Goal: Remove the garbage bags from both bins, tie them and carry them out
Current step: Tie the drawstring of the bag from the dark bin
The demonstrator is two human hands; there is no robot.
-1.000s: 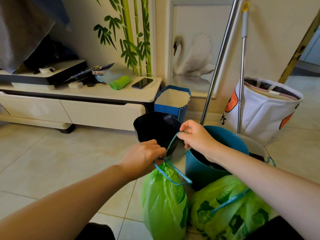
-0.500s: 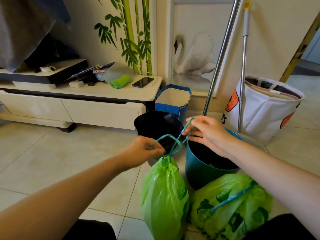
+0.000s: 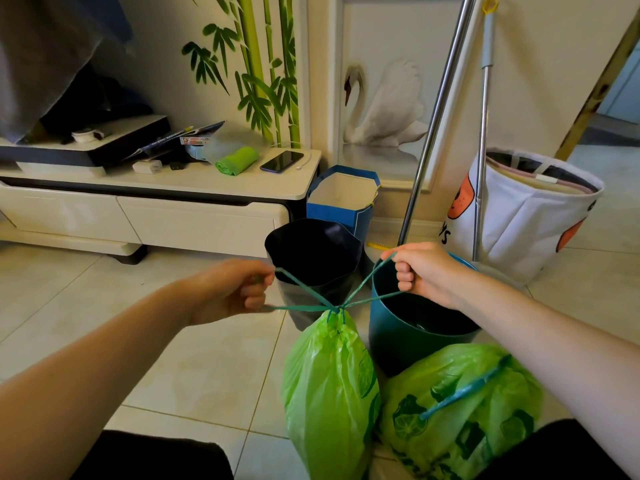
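Head view: left hand [image 3: 235,289] and right hand [image 3: 422,271], fingers clamped on the drawstring [image 3: 304,292], have now pulled apart, cinching the knot on the green bag [image 3: 329,386] hanging over the floor; second bag [image 3: 460,403] lies beside it, already tied. Carrying out likely next.

White fabric basket [image 3: 519,220]: the dark letters "YS" are printed low on its left side — the end of a longer word, the rest of which is hidden behind a pole.
Green garbage bags [image 3: 460,407]: dark green lemon-like pictures are printed on them, but no lettering can be made out.
Small box on the TV cabinet [image 3: 194,140]: coloured print is seen — too small and blurred to be read.
Elsewhere: no other text, brand or number can be read.
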